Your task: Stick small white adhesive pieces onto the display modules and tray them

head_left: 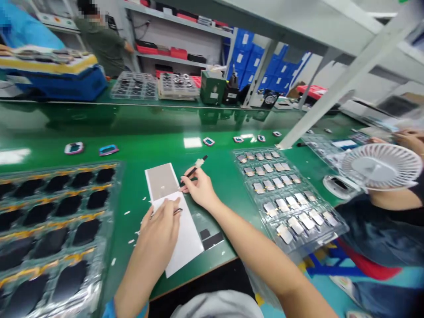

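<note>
A person's right hand (200,190) pinches a black tool (192,173) beside a grey sheet (161,181), while the left hand (161,232), curled on a white sheet (188,247), may hold a small dark loop (178,212), though the view there is poor. White scraps (127,213) dot the green bench (139,150); a tray of silver parts (341,229) sits full at right, a tray of black pieces (114,194) at left.

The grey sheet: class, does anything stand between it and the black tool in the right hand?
Nothing visible does: the tip of the black-handled tool in the right hand lies at the edge of the grey sheet.
</note>
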{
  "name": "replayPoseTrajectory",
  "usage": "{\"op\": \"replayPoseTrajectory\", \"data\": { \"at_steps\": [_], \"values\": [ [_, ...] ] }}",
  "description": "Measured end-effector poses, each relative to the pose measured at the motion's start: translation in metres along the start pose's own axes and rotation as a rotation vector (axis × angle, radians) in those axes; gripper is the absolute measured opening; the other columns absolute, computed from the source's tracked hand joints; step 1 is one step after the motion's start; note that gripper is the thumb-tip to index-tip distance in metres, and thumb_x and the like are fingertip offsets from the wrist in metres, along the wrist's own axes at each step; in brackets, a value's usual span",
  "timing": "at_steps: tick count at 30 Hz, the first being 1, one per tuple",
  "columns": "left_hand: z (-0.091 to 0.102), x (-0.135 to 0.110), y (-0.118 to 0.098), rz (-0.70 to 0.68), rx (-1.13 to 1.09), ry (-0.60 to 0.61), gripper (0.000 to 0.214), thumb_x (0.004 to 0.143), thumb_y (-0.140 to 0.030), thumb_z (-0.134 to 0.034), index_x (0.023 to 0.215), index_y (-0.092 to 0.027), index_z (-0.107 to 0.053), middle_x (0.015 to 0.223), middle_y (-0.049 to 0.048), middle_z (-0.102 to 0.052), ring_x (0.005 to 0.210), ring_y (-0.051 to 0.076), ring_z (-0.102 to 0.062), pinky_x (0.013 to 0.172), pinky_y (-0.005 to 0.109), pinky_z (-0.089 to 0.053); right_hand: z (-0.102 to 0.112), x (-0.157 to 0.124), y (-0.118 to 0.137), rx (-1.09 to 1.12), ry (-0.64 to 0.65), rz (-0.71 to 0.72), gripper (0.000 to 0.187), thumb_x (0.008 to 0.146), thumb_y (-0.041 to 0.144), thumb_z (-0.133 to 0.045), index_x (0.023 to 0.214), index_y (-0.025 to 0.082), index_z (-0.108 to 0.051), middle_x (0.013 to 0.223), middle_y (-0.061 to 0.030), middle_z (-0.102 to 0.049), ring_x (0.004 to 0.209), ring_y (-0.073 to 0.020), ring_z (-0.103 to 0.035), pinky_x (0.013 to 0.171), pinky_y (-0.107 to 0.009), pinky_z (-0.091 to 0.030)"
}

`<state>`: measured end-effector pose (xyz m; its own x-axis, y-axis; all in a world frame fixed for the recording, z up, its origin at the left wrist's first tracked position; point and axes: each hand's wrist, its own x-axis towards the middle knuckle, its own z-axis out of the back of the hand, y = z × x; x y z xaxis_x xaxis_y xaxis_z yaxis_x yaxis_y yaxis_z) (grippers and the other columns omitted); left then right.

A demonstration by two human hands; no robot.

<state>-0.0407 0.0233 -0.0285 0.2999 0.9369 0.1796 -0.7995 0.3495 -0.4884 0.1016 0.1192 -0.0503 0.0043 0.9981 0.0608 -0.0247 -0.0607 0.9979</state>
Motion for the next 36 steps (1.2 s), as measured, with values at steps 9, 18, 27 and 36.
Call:
{"op": "replayPoseTrajectory", "data": {
  "at_steps": [9,18,27,36],
  "values": [
    [0.005,0.004,0.009,0.012,0.045,0.108,0.013,0.098,-0.033,-0.03,0.098,-0.025,-0.04,0.127,0.0153,-0.07,0.112,0.034,-0.069,0.109,0.065,-0.03,-0.002,0.002,0.002,0.044,0.005,-0.026,0.015,0.084,0.021,-0.067,0.089,0.022,-0.053,0.069,0.0075,-0.06,0.056,-0.0125,-0.072,0.05,-0.018,-0.057],
    [0.006,0.001,-0.008,0.067,-0.167,-0.027,0.01,0.097,-0.02,-0.038,0.103,-0.024,-0.046,0.128,0.0123,-0.069,0.119,0.028,-0.063,0.112,0.059,-0.027,0.008,0.001,0.016,0.223,0.008,-0.004,0.035,0.074,0.043,-0.077,0.083,0.023,-0.05,0.062,0.0084,-0.064,0.056,-0.012,-0.071,0.048,-0.019,-0.059],
    [0.021,-0.005,-0.026,0.207,-0.788,-0.138,0.008,0.105,-0.031,-0.035,0.101,-0.025,-0.04,0.083,-0.0002,-0.066,0.068,0.014,-0.059,0.066,0.027,-0.047,0.012,-0.065,0.079,0.345,-0.159,0.133,0.025,0.083,0.029,-0.074,0.091,0.023,-0.051,0.074,0.0028,-0.073,0.07,-0.0165,-0.078,0.062,-0.023,-0.066],
    [0.017,-0.015,-0.036,0.194,-1.377,-0.199,0.02,0.104,-0.043,-0.041,0.11,-0.024,-0.045,0.076,-0.0012,-0.059,0.067,0.013,-0.048,0.059,0.024,-0.037,-0.01,-0.103,0.073,0.28,-0.285,0.341,0.015,0.088,0.013,-0.067,0.091,0.022,-0.056,0.078,0.0039,-0.067,0.074,-0.0146,-0.077,0.059,-0.02,-0.066]
  ]
}}
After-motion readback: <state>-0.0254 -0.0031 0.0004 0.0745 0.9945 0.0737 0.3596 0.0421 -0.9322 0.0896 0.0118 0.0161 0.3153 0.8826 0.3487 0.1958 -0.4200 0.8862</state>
